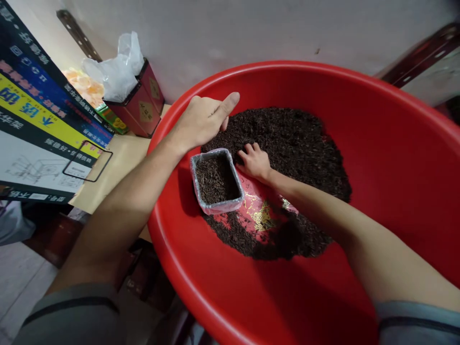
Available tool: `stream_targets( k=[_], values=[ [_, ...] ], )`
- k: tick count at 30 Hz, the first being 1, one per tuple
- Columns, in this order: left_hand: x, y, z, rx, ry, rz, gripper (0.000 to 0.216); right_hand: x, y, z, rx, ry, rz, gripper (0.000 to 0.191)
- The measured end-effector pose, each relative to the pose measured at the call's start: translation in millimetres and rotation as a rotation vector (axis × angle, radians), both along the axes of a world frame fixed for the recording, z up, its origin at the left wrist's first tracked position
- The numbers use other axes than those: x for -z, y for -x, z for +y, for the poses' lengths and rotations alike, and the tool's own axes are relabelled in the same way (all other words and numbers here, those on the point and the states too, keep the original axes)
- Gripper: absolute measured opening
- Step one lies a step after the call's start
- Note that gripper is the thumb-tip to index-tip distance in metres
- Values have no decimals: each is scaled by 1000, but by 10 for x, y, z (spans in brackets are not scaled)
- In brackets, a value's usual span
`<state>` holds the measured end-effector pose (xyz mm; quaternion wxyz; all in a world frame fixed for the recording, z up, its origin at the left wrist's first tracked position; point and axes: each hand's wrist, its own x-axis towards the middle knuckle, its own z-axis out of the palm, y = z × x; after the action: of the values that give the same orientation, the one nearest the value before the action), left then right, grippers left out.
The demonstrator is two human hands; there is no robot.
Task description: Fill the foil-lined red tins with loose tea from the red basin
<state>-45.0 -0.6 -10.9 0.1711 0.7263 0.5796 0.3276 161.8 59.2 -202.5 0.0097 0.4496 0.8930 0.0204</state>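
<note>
Head camera — dark shredded heap (294, 148), square container (217, 208), plastic-lined

Your right hand (255, 162) is resting its fingers in dark, loose material (287, 136) inside a red basin (377, 143), while your left hand (204, 120) is hovering near a plastic-lined container (224, 207).

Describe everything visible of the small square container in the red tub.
The small square container has dark inner walls and clear, wrinkled plastic film over its rim and outside. Dark, dry-looking flakes partly fill it. It stands open side up in the red tub, at the edge of the loose dark heap. The left hand is near its far side, the right hand beside it; contact is unclear.
</note>
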Motion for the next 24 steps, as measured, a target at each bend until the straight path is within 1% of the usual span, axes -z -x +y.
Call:
stream_targets(
  k=[4, 9, 12, 13, 15, 17, 19, 22, 24],
  values=[
    [21, 38, 44, -6, -4, 26, 71, -40, -10, 40, 2, -2, -9, 53],
    [60, 119, 109, -30, 7, 69, 69, -146, 6, 103, -51, 19, -19, 53],
    [107, 165, 170, -50, 6, 91, 64, -227, 30, 152, 22, 46, 86, 49],
    [121, 177, 191, -60, 13, 98, 63, -257, 36, 172, 65, 62, 164, 47],
    [138, 198, 224, -83, 29, 111, 60, -327, 41, 211, 160, 104, 393, 43],
    [143, 214, 243, -102, 39, 119, 60, -423, 40, 234, 231, 144, 694, 40],
    [141, 229, 250, -118, 33, 114, 59, -558, 46, 214, 264, 215, 1006, 41],
    [144, 251, 253, -137, 26, 101, 60, -840, 98, 62, 287, 446, 1389, 47],
    [153, 265, 255, -148, 32, 88, 60, -1056, 170, -121, 285, 602, 1551, 49]
  ],
)
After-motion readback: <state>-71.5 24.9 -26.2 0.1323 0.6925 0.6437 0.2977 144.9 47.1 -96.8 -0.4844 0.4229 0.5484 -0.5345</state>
